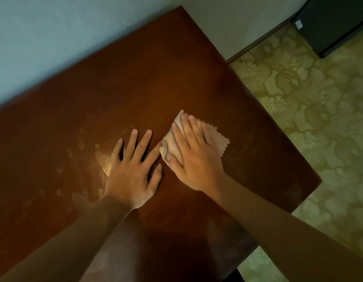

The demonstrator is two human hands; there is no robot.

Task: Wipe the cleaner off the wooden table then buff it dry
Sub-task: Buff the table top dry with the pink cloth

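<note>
So we're looking down at a dark brown table [148, 78] pushed up against a pale wall [54, 37]. Our right hand [191, 155] is lying flat on a folded beige cloth [219, 139], fingers straight and spread, pressing it down near the middle of the top, a bit toward the right edge. The thumb is lying along the cloth's left side. A zigzag-cut edge of the cloth is sticking out past the fingers on the right.

Our left hand [134, 169] is resting palm down on the bare wood just beside the cloth, fingers spread and straight, holding nothing. Its index fingertip is almost touching the cloth, can't tell if it really is.

Left of that hand we're seeing cloudy spots and smears [83, 159] shining on the wood, running from the middle down toward the near edge.

Off to the right there's a greenish floral floor [318, 119], and a dark cabinet [335, 23] is sitting in the far corner.
</note>
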